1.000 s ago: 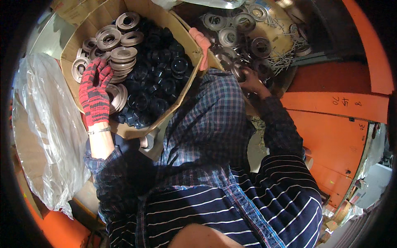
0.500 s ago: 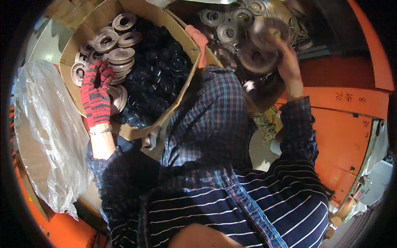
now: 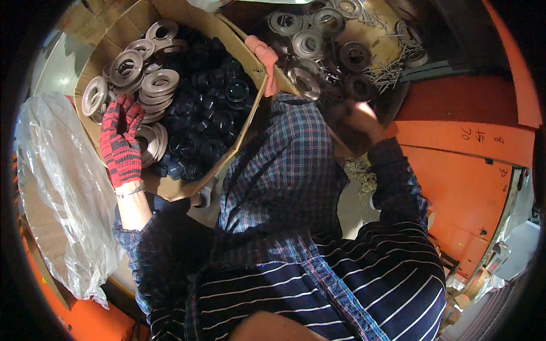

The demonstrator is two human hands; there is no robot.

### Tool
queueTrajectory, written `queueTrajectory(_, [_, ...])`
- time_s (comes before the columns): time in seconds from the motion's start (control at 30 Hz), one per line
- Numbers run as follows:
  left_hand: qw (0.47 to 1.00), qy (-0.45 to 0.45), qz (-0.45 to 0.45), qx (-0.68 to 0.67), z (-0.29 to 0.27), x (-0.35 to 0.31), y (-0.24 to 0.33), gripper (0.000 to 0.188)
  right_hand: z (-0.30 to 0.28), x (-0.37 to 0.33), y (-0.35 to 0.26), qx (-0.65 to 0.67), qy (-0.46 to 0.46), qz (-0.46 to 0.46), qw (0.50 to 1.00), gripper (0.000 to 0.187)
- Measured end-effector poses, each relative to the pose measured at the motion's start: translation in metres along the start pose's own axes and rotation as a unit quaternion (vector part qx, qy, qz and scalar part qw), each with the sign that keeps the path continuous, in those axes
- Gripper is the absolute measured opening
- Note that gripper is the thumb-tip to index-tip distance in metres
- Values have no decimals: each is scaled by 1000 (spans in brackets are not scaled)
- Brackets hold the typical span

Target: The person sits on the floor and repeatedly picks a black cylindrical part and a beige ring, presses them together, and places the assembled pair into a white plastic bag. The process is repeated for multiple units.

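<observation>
My left hand [image 3: 121, 142], in a red and black striped glove, rests at a stack of brownish-grey flanged rings [image 3: 158, 85] in a cardboard box. Its fingers are loosely bent and apart, with nothing visible between them. More rings lean around it, among them a tilted ring [image 3: 95, 95]. On the right, my bare right hand [image 3: 365, 120] is low over the near side of a second container, smeared and partly in shadow; its fingers are hidden. Just beyond it lie two dark rings, one nearer [image 3: 359, 86] and one farther [image 3: 355, 55].
Glossy black round parts [image 3: 207, 105] fill the right half of the cardboard box [image 3: 250, 128]. A pink cloth [image 3: 263, 57] hangs over its corner. Loose nails or pins [image 3: 389, 74] lie among the rings at right. Clear plastic sheeting [image 3: 68, 199] is at left, an orange cabinet [image 3: 466, 187] at right.
My right hand has drawn back toward me, lower over the container. The rings blurred near it before now lie still. My left hand stays by the stack; the whole view has shifted slightly.
</observation>
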State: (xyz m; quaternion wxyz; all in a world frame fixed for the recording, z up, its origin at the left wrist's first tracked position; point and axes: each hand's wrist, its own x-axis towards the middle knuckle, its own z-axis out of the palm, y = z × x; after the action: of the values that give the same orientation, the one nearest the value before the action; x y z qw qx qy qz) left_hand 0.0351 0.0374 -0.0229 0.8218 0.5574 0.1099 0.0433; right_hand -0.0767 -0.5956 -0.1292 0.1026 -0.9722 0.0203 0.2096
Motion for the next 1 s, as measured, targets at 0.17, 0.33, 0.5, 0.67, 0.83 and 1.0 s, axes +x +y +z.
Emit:
queueTrajectory(0.17, [999,7,-33,-27,-6,4,-4,43,-43,49,75,279,207,233,908,51])
queueTrajectory(0.33, [999,6,-35,23,-10,4,-7,43,4,87,86,99,217,254,937,50])
queueTrajectory(0.5, [999,8,-47,-24,-8,2,-9,47,-12,61,39,19,396,236,887,58])
queueTrajectory(0.67, [1000,-8,-13,24,1,1,-7,40,-70,3,-6,85,332,249,906,63])
queueTrajectory(0.83, [999,23,-26,-36,9,-5,1,38,-85,-7,-2,95,216,301,924,84])
queueTrajectory(1.0, [998,13,-34,-59,11,-7,3,38,-107,3,-9,43,166,333,927,64])
